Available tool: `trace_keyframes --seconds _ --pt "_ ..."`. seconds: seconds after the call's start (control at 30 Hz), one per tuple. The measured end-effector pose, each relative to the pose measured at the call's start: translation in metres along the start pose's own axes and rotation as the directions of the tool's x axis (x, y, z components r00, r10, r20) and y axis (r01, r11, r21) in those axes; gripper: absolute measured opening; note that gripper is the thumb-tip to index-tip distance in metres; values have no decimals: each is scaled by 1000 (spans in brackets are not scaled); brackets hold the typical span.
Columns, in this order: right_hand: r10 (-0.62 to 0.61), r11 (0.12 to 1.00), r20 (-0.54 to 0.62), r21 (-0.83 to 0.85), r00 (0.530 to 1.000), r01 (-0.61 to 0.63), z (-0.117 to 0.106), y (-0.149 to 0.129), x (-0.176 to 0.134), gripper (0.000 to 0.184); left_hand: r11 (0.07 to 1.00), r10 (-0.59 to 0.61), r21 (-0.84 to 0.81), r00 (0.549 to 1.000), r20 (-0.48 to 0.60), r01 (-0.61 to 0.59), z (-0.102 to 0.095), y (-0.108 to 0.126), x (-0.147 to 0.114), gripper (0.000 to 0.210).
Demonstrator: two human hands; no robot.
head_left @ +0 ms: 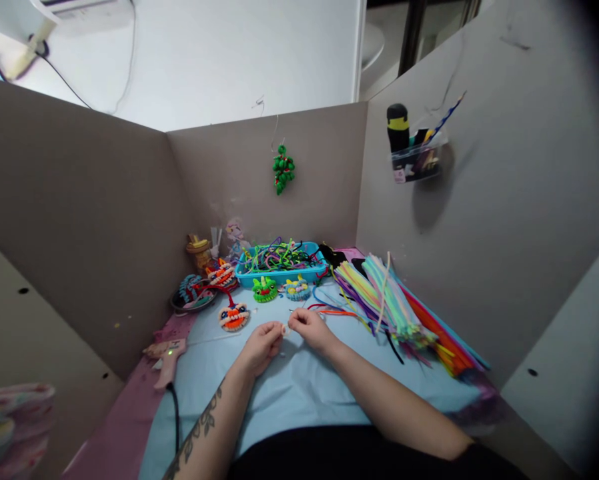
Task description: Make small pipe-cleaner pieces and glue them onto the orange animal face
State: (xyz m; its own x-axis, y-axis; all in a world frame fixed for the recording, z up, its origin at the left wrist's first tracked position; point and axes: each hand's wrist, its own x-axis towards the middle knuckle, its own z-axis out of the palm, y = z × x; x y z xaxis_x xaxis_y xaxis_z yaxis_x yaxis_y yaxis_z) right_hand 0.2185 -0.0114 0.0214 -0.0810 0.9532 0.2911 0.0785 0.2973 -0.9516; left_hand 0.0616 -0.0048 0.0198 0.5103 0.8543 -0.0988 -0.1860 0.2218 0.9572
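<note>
My left hand (263, 347) and my right hand (312, 329) meet over the blue cloth, each in a pinch. A small whitish piece (286, 329) shows between the fingertips, too small to name, and both hands seem to grip it. Just beyond them lie an orange-and-cream pipe-cleaner face (234, 317), a green one (265, 289) and a blue-and-yellow one (297, 288). Left of my hands, a pink hot glue gun (168, 360) rests with a small green light on it.
A blue tray (279, 275) full of tangled pipe-cleaner scraps stands at the back. Bundles of coloured pipe cleaners (387, 300) lie at the right. A dark bowl (194, 308) sits at the left. Grey panels (319, 167) close in the table; a tool holder (415, 163) hangs on the right one.
</note>
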Motion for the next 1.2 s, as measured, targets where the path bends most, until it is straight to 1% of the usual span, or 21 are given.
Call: trace_keyframes --seconds 0.1,0.17,0.27,0.33,0.43,0.5,0.57,0.67,0.73,0.8,0.87,0.93,0.97,1.03,1.13,1.2 --pt "47 998 -67 49 997 -43 1 2 1 19 998 54 -12 999 7 -54 3 2 -1 30" --pt "72 995 -87 74 994 -66 3 4 2 20 996 85 10 996 1 -85 4 2 -1 28" --pt "149 975 -109 179 983 -128 7 5 2 21 989 136 66 991 -13 -135 5 0 0 28" --pt "212 943 -101 281 972 -177 9 4 2 23 978 182 106 983 -25 -178 5 -1 2 29" --pt "272 888 -42 394 961 -234 13 0 0 27 960 243 160 967 -72 -229 3 -2 5 24" --pt "283 866 -7 433 959 -252 15 -2 -1 29 950 275 184 956 -105 -253 3 -3 6 23" --pt "268 860 2 451 964 -240 17 -2 -2 30 940 309 188 944 -118 -284 3 -3 7 22" --pt "232 874 -52 450 971 -184 22 1 -1 31 935 335 165 934 -124 -313 3 -4 8 22" --pt "220 892 -89 422 971 -163 23 4 -1 30 939 326 155 937 -124 -307 2 -4 8 23" --pt "191 927 -119 349 974 -139 20 5 0 29 946 300 168 947 -117 -279 0 -4 8 23" --pt "101 976 -153 205 983 -69 14 4 0 26 949 271 196 956 -114 -246 -2 -3 7 26" --pt "-18 999 -161 33 987 24 8 2 0 22 943 265 244 955 -134 -227 -4 -3 6 29" --pt "-67 997 -151 -41 986 62 5 0 -1 20 934 271 278 951 -149 -223 -4 -3 5 29" --pt "-123 985 -127 -138 984 105 2 -1 -1 18 910 291 354 941 -172 -217 -5 -2 4 28" --pt "-155 971 -109 -199 982 131 3 1 -1 16 869 334 443 922 -195 -221 -3 -1 3 24" --pt "-173 966 -116 -216 978 145 5 2 -2 11 842 372 487 903 -213 -232 -2 -1 3 22"
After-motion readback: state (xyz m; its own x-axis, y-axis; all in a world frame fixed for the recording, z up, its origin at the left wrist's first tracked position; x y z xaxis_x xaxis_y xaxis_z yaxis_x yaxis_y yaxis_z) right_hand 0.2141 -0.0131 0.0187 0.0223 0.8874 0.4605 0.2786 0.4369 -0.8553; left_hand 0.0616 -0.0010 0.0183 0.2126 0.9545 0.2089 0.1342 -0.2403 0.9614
